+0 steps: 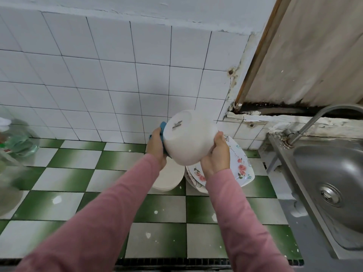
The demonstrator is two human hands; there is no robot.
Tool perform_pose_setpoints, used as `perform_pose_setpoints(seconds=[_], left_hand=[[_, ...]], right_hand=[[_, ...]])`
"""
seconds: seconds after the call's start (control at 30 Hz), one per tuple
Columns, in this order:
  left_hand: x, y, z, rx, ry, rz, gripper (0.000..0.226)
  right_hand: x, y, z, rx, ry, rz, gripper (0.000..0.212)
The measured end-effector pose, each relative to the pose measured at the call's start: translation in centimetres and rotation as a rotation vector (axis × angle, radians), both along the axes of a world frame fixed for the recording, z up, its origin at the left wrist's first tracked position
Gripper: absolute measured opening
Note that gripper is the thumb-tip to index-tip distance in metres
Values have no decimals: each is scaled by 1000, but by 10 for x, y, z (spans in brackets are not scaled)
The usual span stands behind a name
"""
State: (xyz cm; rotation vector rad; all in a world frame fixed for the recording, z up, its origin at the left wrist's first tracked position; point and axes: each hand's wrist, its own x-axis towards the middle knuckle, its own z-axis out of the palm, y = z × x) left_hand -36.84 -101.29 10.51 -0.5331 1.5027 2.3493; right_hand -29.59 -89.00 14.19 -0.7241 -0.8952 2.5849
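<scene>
A white bowl [189, 137] is held up over the counter, its underside turned toward me with a dark maker's mark on the base. My right hand [217, 156] grips its right rim. My left hand [157, 148] holds a blue cloth [162, 127] against the bowl's left side; most of the cloth is hidden behind the hand and bowl. Both arms wear pink sleeves.
On the green-and-white checked counter [74, 179] below the bowl sit a stack of plain white plates [170, 178] and flowered plates [240, 165]. A steel sink [332, 173] with a tap [314, 120] lies to the right. A clear plastic jug [13, 140] stands far left. White tiled wall behind.
</scene>
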Motion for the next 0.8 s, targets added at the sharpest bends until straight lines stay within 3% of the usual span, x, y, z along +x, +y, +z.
perform_pose_setpoints(seconds=[0.13,0.3,0.4,0.5,0.63,0.7,0.8], left_hand=[[22,18,0,-5,94,178,30],[44,28,10,-78,303,147,39],[52,28,8,-196,452,98,37],[54,24,5,-415,738,53,36],[41,9,3,-682,1045,-171,45],[35,0,5,-634,1029,-258,37],[30,-12,14,-506,728,-363,30]], right_hand=[[-4,-9,2,-130,25,-92,34],[-7,-19,6,-134,55,-111,21],[-10,-27,9,-61,64,-103,22],[-8,-35,13,-2,66,-79,29],[0,-50,14,33,56,-22,30],[3,-55,13,115,-4,13,29],[12,-61,16,298,-177,66,25]])
